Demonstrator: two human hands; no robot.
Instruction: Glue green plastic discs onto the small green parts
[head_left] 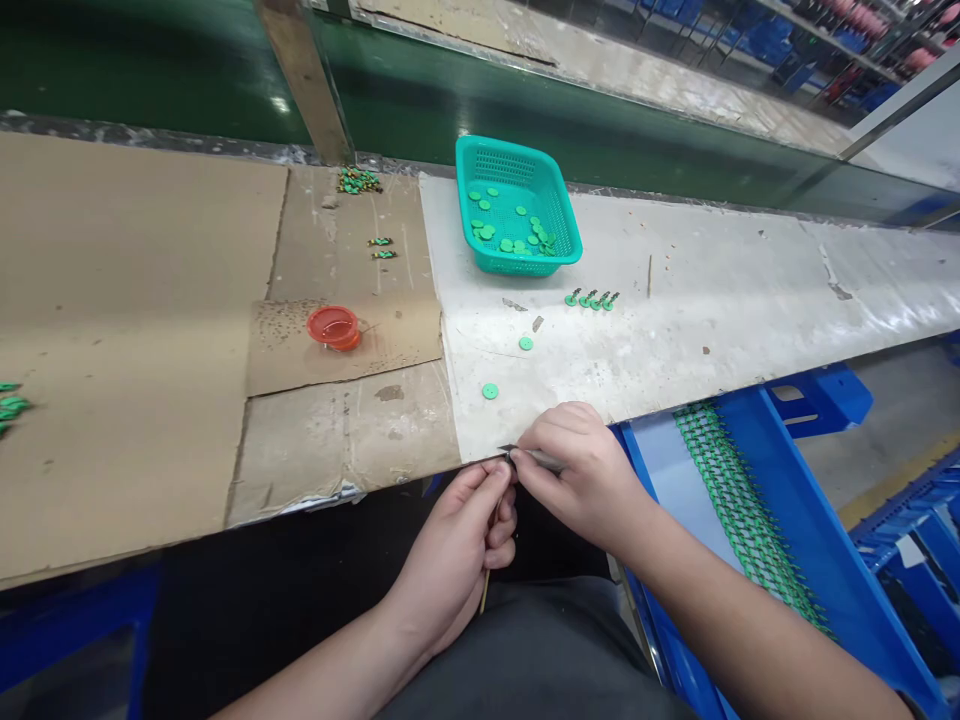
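At the table's near edge, my left hand (461, 535) is closed, its thumb and fingers pinching a tiny dark piece. A thin wooden stick (484, 592) runs down out of the same hand. My right hand (581, 475) is closed on a slim grey tool (549, 461) with a dark pointed tip, which meets the left fingertips; its exact kind is unclear. The fingers partly cover the tiny piece. Just beyond the hands, two green button-like discs (490, 391) lie on the white sheet. Farther back, several discs with small dark figures on them (592, 300) stand in a row.
A turquoise basket (519, 262) holds several green discs. Left of it are a red dish (334, 328), two small green-black pieces (383, 254) and a pile of them (358, 181). A blue tray (750, 440) with rows of green pieces (739, 500) sits at right.
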